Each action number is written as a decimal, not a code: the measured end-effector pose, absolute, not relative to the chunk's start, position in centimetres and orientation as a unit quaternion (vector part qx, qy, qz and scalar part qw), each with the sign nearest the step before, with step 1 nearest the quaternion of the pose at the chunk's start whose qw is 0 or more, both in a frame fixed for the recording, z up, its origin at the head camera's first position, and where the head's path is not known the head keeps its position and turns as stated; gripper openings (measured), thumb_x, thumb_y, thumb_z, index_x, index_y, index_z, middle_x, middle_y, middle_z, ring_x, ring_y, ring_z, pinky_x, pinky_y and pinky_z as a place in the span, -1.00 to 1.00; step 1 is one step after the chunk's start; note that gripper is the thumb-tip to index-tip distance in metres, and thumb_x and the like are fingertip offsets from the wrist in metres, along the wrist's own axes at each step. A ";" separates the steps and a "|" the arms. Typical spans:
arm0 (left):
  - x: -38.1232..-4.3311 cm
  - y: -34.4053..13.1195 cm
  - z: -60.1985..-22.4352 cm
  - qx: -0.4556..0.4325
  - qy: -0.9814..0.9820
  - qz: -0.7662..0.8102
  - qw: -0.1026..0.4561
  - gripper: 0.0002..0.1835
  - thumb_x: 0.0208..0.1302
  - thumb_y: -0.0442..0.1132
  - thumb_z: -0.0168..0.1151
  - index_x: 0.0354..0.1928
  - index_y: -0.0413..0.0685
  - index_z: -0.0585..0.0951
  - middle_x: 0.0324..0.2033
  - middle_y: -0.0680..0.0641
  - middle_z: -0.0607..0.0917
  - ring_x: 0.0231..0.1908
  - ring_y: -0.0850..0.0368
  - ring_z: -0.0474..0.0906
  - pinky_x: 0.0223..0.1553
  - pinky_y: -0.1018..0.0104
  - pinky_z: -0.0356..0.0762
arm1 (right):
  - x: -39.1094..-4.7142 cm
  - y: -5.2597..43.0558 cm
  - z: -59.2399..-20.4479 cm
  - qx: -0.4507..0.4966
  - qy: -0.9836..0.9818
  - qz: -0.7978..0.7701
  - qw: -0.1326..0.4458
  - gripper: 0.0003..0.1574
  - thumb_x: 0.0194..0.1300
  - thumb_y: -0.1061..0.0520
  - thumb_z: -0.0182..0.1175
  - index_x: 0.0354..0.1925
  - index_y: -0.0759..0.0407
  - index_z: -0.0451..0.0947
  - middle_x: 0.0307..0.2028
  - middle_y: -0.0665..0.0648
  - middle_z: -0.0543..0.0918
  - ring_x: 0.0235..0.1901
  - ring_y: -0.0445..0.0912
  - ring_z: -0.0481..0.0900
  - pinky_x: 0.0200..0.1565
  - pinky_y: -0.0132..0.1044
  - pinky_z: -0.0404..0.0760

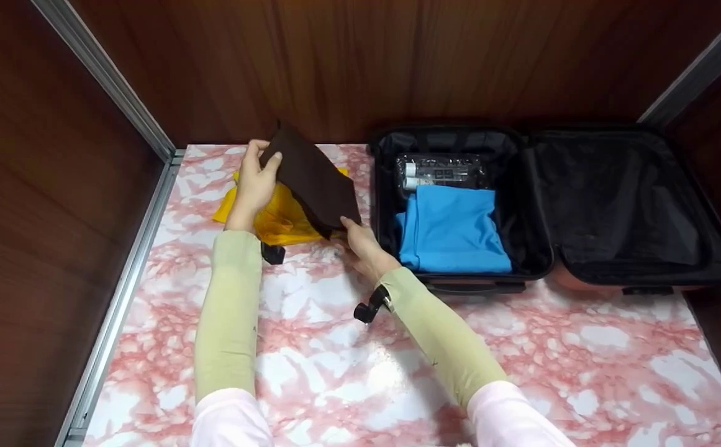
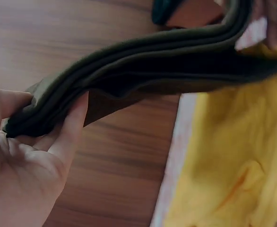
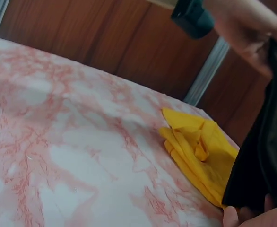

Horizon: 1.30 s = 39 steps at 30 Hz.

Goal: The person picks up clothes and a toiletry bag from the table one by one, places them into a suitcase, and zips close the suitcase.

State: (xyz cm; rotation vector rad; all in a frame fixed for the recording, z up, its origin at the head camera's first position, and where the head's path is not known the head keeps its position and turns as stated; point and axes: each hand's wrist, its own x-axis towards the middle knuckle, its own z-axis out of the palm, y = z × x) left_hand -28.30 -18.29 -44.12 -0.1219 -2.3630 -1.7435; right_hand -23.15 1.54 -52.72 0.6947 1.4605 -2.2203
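A folded dark brown cloth hangs tilted in the air between both hands. My left hand pinches its upper left end, thumb on the near face. At the lower right corner, my right hand grips the cloth with its thumb on top; its other fingers are mostly hidden. Several stacked layers of the brown cloth show edge-on in the left wrist view, with a gap between some of them. Below lies a crumpled, loosely folded yellow cloth on the table, partly covered by the brown one in the head view.
Right of the hands, an open black-lined suitcase lies on the pink marbled table. Its near half holds a folded blue cloth and a clear pouch with white-capped bottles. Wood-look walls enclose the back and sides.
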 end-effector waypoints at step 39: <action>-26.3 -14.4 -36.5 -0.185 -0.672 -0.705 0.131 -0.87 0.52 -0.42 0.04 0.03 -0.23 0.41 -0.07 -0.22 0.54 -0.05 -0.14 0.55 0.04 0.15 0.56 | -25.6 6.3 -46.3 0.206 0.269 -0.930 0.142 -0.70 0.57 0.06 0.11 0.07 0.26 0.48 -0.14 0.21 0.64 -0.28 0.01 0.66 -0.26 -0.22 0.66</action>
